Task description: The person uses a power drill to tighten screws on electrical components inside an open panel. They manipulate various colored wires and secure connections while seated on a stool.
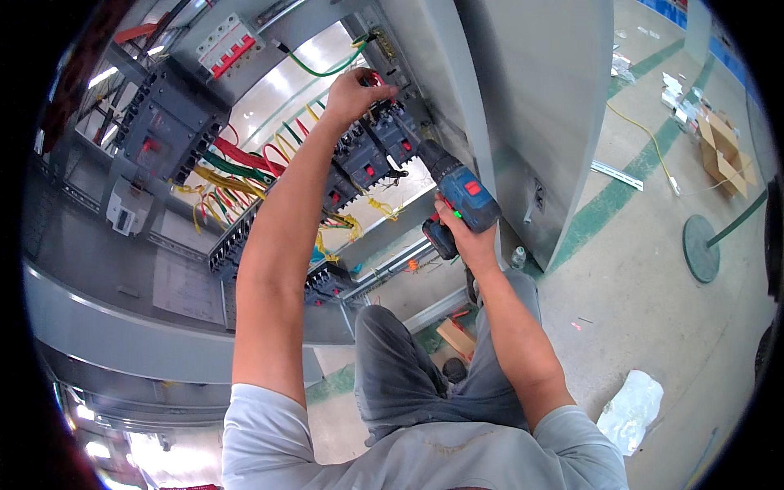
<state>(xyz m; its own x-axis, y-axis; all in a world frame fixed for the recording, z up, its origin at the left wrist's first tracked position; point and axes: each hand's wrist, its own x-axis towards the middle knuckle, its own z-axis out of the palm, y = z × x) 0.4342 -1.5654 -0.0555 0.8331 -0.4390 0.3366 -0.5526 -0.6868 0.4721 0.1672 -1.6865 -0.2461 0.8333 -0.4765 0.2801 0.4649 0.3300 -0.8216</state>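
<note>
Head view is showing the right hand [459, 231] gripping the handle of a blue cordless drill [457, 192], whose bit is angling toward 10 o'clock into a row of black circuit breakers [371, 151]. At 10 o'clock from the drill, the left hand [353, 94] is pressing its curled fingers on the top of that breaker row, just beside the bit tip; whether it is pinching anything is not clear. Red, yellow and green wires [237, 167] are trailing toward 8 o'clock inside the grey cabinet [523, 98]. A cardboard box [723, 151] is lying far off at 2 o'clock on the floor [637, 302].
</note>
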